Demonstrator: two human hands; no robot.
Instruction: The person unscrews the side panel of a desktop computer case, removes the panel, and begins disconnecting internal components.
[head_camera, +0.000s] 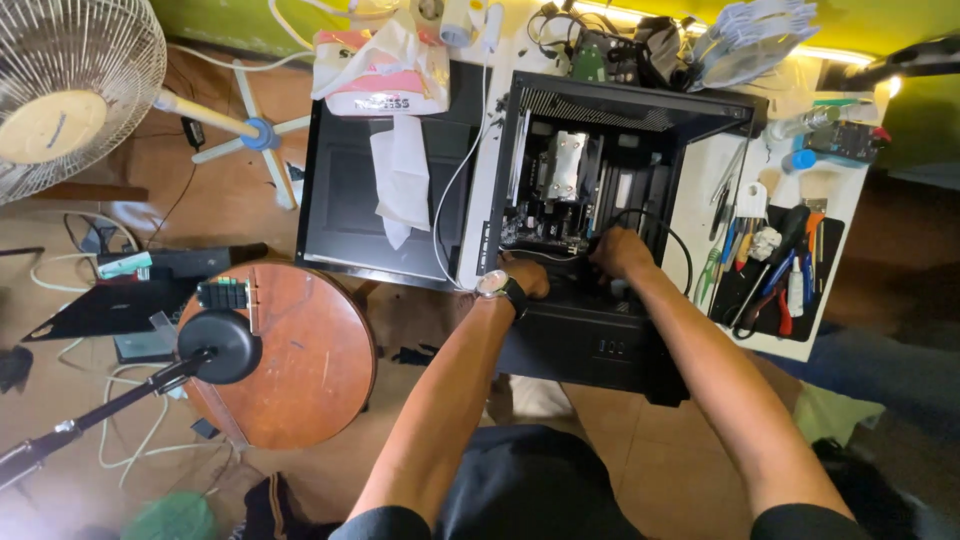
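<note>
While the black computer case (610, 230) lies on its side on the white table (700, 190) with its open face up, both hands are down inside it, so the parts can be reached from above. The head view shows the left hand (527, 277) at the near edge of the opening, with a watch (497, 285) on its wrist. Its fingers are curled under and hidden, so I cannot tell if they hold anything. The right hand (620, 252) sits just beside it, a little deeper in the case, close to a black cable (655, 222) that loops up and around. Its fingers point down into the dark part and are hidden too, so I cannot tell if they are pinching something. Both arms stretch forward and come close together at the case. A silver cooler (567, 165) sits on the board further in, away from the hands. To the right, screwdrivers and pliers lie on a black mat (745, 295), near enough to grab. To the left, a flat black side panel (345, 200) lies with a tissue pack (385, 75) on top. A round wooden stool (300, 350) and a white fan (70, 90) stand on the floor.
</note>
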